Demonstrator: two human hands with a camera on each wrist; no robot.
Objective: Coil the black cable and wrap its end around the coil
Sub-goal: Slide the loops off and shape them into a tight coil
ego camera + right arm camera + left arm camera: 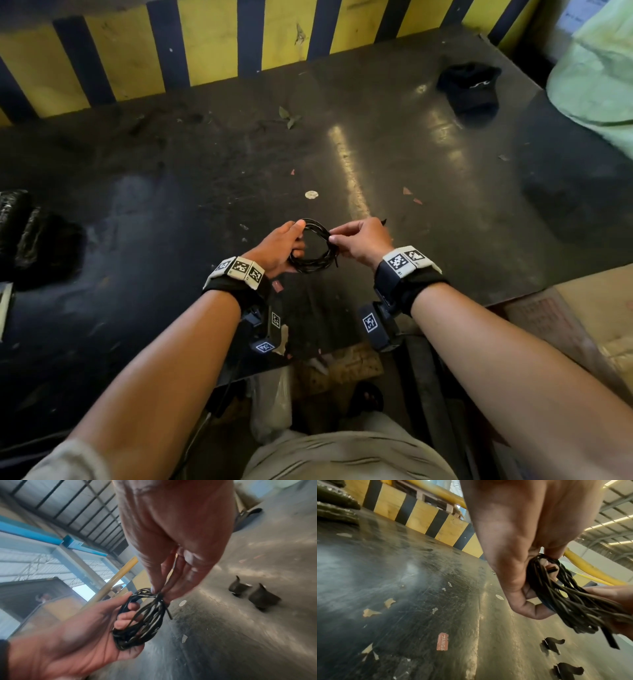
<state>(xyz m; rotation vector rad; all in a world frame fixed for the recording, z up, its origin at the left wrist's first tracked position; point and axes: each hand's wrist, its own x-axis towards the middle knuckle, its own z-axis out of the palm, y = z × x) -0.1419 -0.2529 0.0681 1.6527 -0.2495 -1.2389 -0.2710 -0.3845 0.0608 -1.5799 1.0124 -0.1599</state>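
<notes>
The black cable (313, 265) is a small round coil of several loops held above the dark table (171, 205). My left hand (282, 245) grips the coil's left side, fingers curled through the loops (573, 601). My right hand (359, 241) pinches the coil's right side, where the cable is wound tight round the bundle (158, 596). A short free end (169, 613) sticks down from that wrap. In the right wrist view the coil (137, 632) lies across my left palm (72, 635).
A black cap (469, 87) lies at the table's back right, a pale green sack (596, 75) beyond it. A yellow and black striped barrier (205, 44) runs along the far edge. A black bundle (20, 233) sits at the left. Cardboard (582, 318) lies at right.
</notes>
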